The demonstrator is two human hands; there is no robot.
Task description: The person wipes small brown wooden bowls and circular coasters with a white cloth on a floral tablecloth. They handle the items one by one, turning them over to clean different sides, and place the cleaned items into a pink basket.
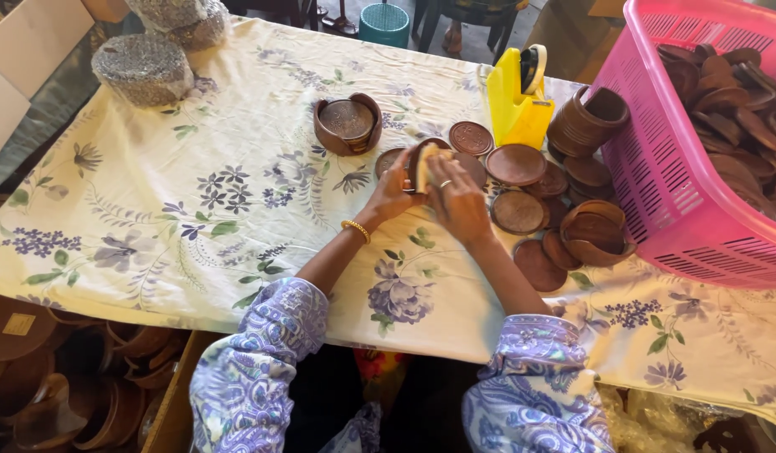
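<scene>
Sleeves, lilac paisley print, fill the bottom edge, both forearms reaching fwd over a surface covered w/ a cream floral cloth. Left hand, gold bangle at the wrist, is curled around a round brown wooden coaster held up on edge; fingers wrap its left side. Right hand, ring on one finger, is closed on the same coaster from the right, w/ a pale bit of material pressed against the disc's face; what that is can't be told. Coaster sits just above the cloth, at centre of the surface, between both hands.

Just behind the hands: a brown coaster holder w/ discs inside, standing apart from the rest. To the right, loose coasters lie flat, overlapping, approx a dozen, running down toward the near edge. A second holder lies among them, near the basket. Stacked holders lean beside a yellow tape dispenser. Pink plastic basket at far right is full of more brown wooden pieces.

Top left: bubble-wrapped round bundles on the cloth. Below the surface at left, more brown wooden ware piled in a box.
</scene>
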